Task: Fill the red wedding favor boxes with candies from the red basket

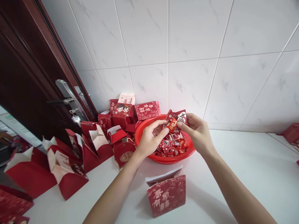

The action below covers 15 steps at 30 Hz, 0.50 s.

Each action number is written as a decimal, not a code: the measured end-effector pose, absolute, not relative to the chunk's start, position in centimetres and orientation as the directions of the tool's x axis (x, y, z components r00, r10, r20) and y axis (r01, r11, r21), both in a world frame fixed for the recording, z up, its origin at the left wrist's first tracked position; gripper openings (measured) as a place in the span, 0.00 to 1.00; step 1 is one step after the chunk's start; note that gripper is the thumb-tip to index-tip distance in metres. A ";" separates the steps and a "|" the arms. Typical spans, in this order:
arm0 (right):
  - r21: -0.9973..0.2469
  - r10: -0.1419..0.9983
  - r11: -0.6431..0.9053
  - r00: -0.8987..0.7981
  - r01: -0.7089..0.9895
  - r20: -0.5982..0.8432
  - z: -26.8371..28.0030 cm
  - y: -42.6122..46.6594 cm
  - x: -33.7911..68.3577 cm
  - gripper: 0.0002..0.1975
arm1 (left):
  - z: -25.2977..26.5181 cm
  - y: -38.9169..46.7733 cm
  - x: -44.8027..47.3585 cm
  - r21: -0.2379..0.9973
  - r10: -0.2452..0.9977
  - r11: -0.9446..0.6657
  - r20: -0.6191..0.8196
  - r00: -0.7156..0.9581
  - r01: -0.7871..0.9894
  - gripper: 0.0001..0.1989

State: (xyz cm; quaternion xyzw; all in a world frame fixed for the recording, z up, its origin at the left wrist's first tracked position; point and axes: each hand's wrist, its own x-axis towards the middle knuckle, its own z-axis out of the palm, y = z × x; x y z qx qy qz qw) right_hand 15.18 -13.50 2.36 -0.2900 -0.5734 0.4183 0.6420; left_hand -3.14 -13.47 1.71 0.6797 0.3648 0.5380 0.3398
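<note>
Over a red plastic basket (161, 161) of wrapped candies (171, 146), both hands are raised close together. My right hand (199, 132) is closed, pinching a larger dark red candy packet (182, 115) with white and black print. In front of that packet is a small orange-red wrapped candy (172, 125), its right end by my right thumb. My left hand (153, 137) is closed at the candy's left end, thumb and fingers pinched together. Nearer to me stands a red gift box (167, 196) with pale characters, its top flaps open.
Several opened red gift boxes (72, 174) stand at the left of the white tabletop (245, 161). More boxes (147, 110) are piled behind, against the tiled wall (187, 40). A dark door with a handle (59, 101) is at left. Another red object (291, 135) lies at far right.
</note>
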 end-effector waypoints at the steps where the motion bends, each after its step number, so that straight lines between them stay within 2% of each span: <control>1: -0.853 0.871 0.480 -0.008 -0.204 0.492 2.4 -13.6 15.2 0.18 | 1.8 -13.5 -3.1 0.855 0.861 -0.503 0.484 0.155 0.128 0.13; 15: -0.855 0.864 0.496 -0.008 -0.155 0.503 2.4 -14.1 15.3 0.17 | 1.9 -13.6 -3.3 0.830 0.842 -0.536 0.510 0.178 0.154 0.13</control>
